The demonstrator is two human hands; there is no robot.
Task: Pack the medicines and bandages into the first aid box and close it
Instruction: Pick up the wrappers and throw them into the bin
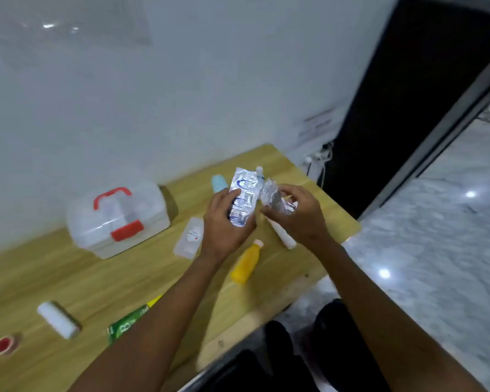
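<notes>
A translucent white first aid box [116, 219] with a red handle and a red latch stands shut on the wooden table [68, 278] at the left. My left hand [224, 222] holds a silver foil tablet strip [244, 199] upright above the table. Beside it, my right hand [297, 216] grips a second, crumpled foil strip [275, 200]. Lying on the table are a white bandage roll [58, 319], a red tape roll [5, 344], a green box [128, 323], a yellow bottle [245, 263], a white tube [283, 236], a clear flat case [190, 237] and a pale blue item [219, 182].
A small white bottle [259, 171] peeks out behind the strip. The table ends at the right above a marble floor [436, 236]. A white wall stands behind the table, with a socket and cables [320, 157] by a dark doorway [408, 108].
</notes>
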